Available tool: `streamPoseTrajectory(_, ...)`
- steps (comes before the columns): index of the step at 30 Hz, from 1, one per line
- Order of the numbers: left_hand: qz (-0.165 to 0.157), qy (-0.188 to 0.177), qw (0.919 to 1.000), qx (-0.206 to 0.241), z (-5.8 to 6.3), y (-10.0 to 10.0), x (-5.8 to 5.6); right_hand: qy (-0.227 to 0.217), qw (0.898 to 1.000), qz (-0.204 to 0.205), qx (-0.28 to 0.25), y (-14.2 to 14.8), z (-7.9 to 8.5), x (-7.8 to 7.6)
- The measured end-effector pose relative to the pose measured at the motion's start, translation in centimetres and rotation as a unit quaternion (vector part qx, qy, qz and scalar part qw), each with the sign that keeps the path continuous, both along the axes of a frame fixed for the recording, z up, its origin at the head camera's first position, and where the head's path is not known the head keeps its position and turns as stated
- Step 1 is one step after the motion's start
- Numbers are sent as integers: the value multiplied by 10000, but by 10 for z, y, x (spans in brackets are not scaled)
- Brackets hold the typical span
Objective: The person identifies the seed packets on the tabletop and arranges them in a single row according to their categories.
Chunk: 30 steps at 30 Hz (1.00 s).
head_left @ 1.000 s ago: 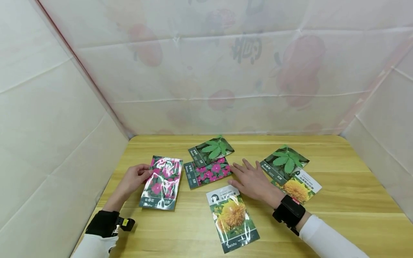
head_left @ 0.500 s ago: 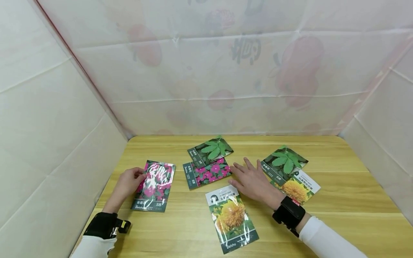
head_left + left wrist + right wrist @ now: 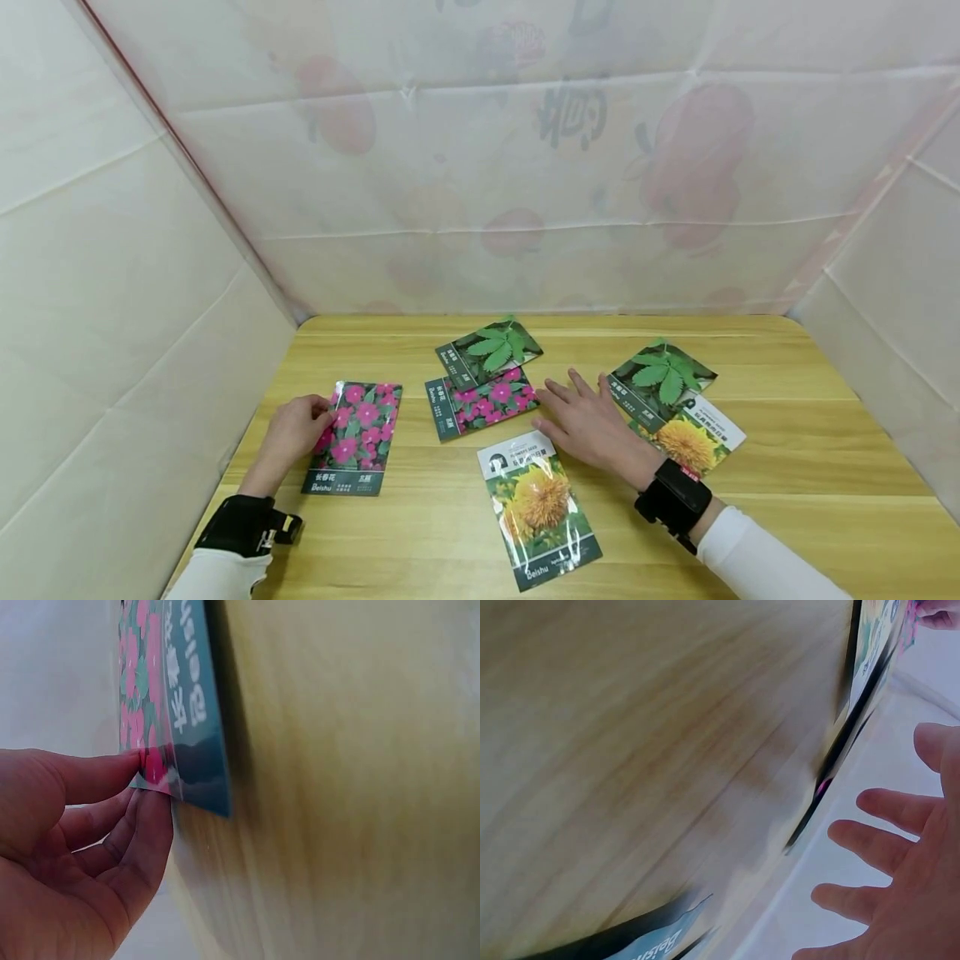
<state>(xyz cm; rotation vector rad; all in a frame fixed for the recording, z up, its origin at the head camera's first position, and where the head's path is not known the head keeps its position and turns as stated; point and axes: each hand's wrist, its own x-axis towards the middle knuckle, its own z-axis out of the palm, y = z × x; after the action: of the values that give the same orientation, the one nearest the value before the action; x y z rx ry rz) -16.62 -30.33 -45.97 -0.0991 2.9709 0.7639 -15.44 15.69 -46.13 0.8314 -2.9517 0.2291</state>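
Note:
My left hand [image 3: 288, 439] pinches the left edge of a pink-flower seed packet [image 3: 360, 437] at the left of the table. The left wrist view shows the thumb on the packet's [image 3: 199, 754] printed face and the fingers underneath. Fingers spread, my right hand [image 3: 588, 427] is held over the middle of the table, holding nothing. Its fingertips are near a second pink-flower seed packet [image 3: 487, 407], which a green-leaf seed packet [image 3: 491, 350] partly covers. In front lies a yellow-flower seed packet [image 3: 538, 508], just left of the right hand.
Right of the right hand, another green-leaf seed packet [image 3: 660, 379] overlaps another yellow-flower seed packet [image 3: 697, 437]. All lie on a wooden table [image 3: 420, 550]. Pale fabric walls [image 3: 480, 167] enclose its back and sides.
My left hand has moved left and slightly nearer with the pink-flower seed packet, which has turned a little and shows less glare. The right hand has stayed almost still.

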Motion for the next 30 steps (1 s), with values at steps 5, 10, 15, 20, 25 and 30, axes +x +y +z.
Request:
streamPoseTrajectory(5,80,24,10000,-31,-2,0,-1,-11,10000,19,21,0,-1,0)
streamPoseTrajectory(10,41,67,10000,-50,-1,0,0,110,9999,54,8,1,-1,0)
streamPoseTrajectory(15,-9,98,9999,-105,-2,0,0,250,9996,85,21,1,-1,0)
streamPoseTrajectory(20,-67,97,9998,-187,-1,2,-1,278,9996,87,46,1,-1,0)
streamPoseTrajectory(25,-60,115,9998,-179,1,4,-1,255,9996,79,31,0,-2,0)
streamPoseTrajectory(30,-257,431,9987,-114,10,16,-5,229,9997,44,50,1,-2,0)
